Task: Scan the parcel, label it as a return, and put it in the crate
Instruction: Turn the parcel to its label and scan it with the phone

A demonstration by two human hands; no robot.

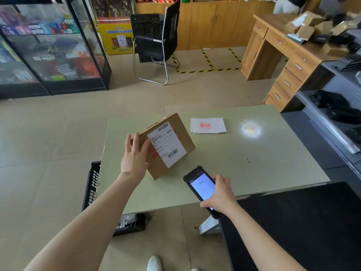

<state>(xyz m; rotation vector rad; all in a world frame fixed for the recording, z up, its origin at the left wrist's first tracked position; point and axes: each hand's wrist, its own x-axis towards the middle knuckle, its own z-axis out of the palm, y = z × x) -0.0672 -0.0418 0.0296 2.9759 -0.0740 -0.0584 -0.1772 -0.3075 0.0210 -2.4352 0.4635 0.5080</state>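
Observation:
A brown cardboard parcel (173, 132) with a white shipping label and barcodes on top stands tilted on the pale green table (263, 163). My left hand (134, 157) grips its near left corner and tips it up. My right hand (218, 194) holds a black handheld scanner (199, 184) with a lit screen, just right of and nearer than the parcel. A white return label sheet (208, 125) with red characters lies flat behind the parcel. A black slotted crate (92, 186) sits on the floor by the table's left edge, partly hidden under it.
A black office chair (156, 42) stands on the floor beyond the table. Glass display cabinets (50, 45) fill the far left. A wooden desk (283, 55) piled with boxes and grey shelving (336, 106) line the right. A black surface (312, 222) lies near right.

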